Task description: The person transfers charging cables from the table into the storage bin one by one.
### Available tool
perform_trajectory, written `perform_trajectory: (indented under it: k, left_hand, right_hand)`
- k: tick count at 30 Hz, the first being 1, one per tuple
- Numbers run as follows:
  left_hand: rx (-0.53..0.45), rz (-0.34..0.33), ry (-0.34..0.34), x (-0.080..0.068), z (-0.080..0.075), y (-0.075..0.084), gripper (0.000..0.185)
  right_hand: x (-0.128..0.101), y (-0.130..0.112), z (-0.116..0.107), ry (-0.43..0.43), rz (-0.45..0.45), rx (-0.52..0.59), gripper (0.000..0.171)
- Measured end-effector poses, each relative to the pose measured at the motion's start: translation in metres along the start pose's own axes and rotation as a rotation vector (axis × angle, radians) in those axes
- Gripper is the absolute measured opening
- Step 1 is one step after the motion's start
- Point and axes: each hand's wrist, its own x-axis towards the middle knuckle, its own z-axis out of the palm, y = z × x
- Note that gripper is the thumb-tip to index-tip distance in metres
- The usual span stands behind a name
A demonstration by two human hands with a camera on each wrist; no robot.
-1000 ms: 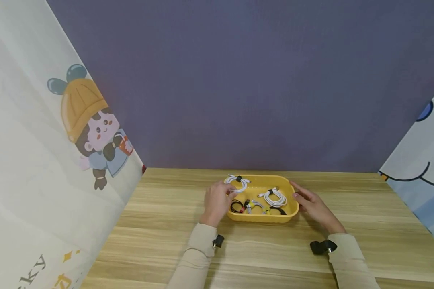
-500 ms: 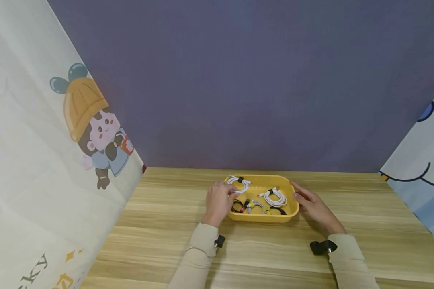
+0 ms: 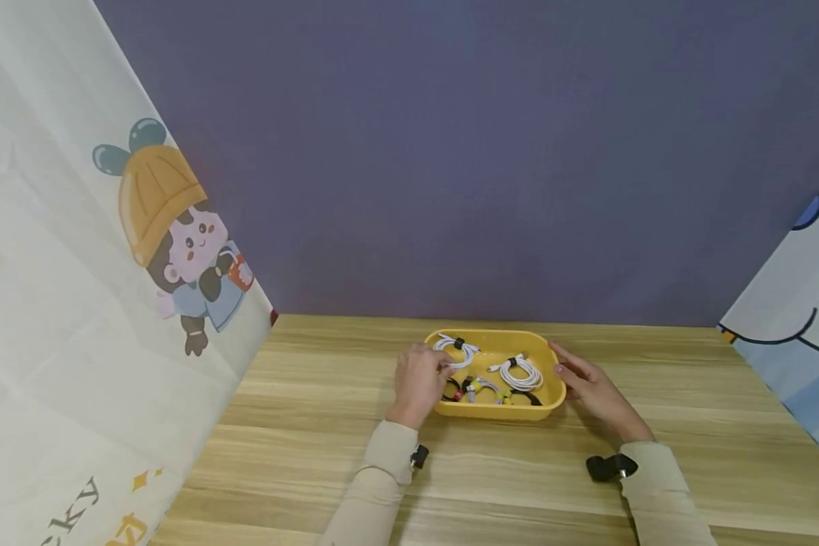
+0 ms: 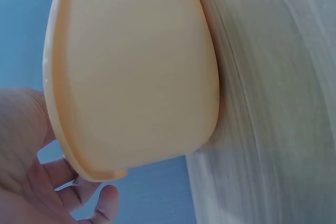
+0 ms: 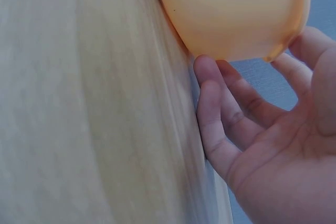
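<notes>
Shallow yellow plastic tray (image 3: 553,394), centre frame on wooden table (image 3: 314,455). Your left hand (image 3: 419,381) pinches white coiled cable (image 3: 456,350) at tray's left rim. Your right hand (image 3: 590,390), fingers relaxed, braces right wall, likely steadying tray.

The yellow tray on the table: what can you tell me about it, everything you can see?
The yellow tray is a shallow, smooth, plastic-looking dish with rounded corners and a thin rolled rim. It sits flat on the wooden table, near the far edge. Inside lie several coiled cables, white and black, each bound with a small tie. The left hand is at its left end, the right hand at its right end, fingers against the wall.
</notes>
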Motion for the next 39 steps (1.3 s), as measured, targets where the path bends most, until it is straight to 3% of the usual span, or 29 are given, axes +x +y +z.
perform_trajectory:
  k: [11,21,39]
  left_hand:
    - [0.120,0.043,-0.011,0.006,0.007,0.005,0.014]
    - [0.217,0.063,-0.107,0.015,0.014,0.016,0.014]
    - [0.362,0.074,-0.135,0.018,0.025,0.010,0.014]
  right_hand:
    - [0.000,0.000,0.000,-0.005,0.004,-0.001,0.063]
    - [-0.004,-0.001,-0.004,0.010,0.017,-0.024,0.064]
    - [-0.001,0.000,-0.001,0.015,0.005,-0.034,0.063]
